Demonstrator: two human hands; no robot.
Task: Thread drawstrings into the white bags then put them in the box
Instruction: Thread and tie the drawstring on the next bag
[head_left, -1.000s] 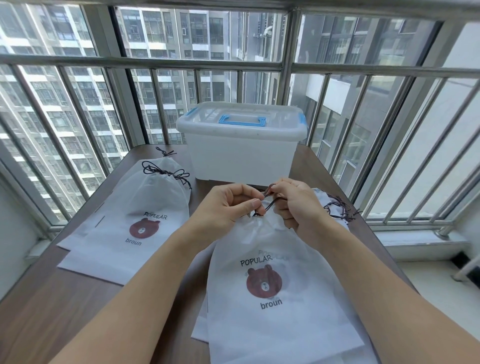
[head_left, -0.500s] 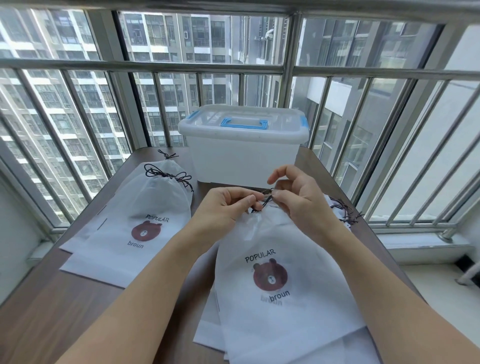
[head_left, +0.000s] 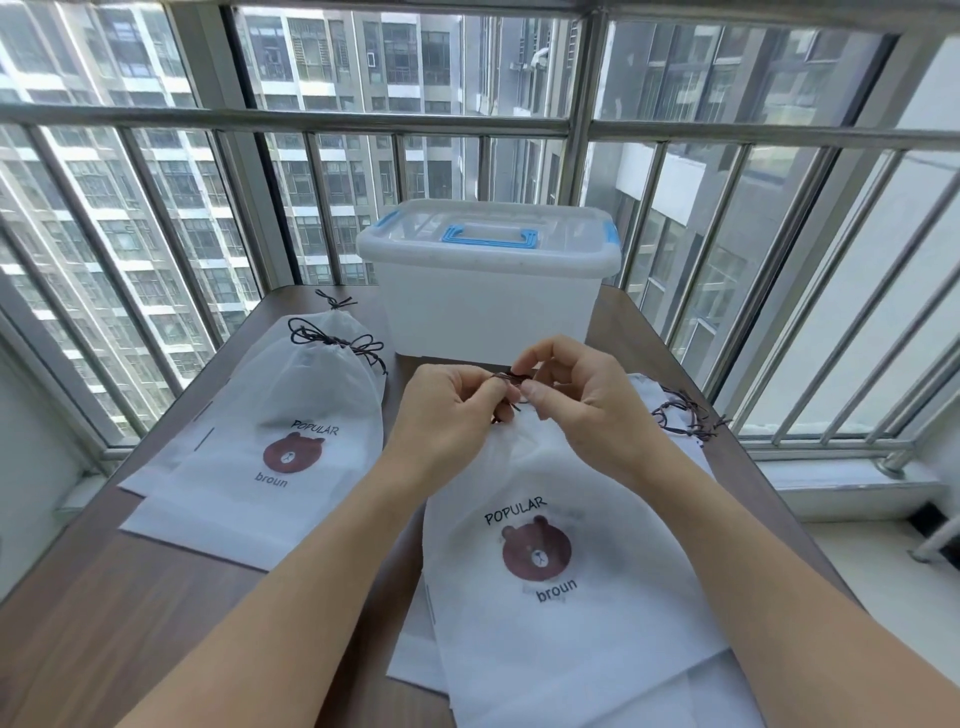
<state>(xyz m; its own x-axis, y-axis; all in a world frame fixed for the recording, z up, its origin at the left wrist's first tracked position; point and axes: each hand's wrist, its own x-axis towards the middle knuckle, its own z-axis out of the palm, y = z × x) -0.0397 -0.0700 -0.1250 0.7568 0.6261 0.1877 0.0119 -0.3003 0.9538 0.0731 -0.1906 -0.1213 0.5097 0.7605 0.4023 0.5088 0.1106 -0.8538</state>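
Drawstring (head_left: 511, 378): one, pinched by left hand (head_left: 451, 415) and right hand (head_left: 582, 410) over near bag (head_left: 561, 561).
Box (head_left: 488, 283): one, lidded, table's far edge.
Left stack (head_left: 270, 431): count unclear.

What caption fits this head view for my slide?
Both hands, left hand and right hand, pinch a dark drawstring at the mouth of a white bear-print bag before a lidded plastic box.
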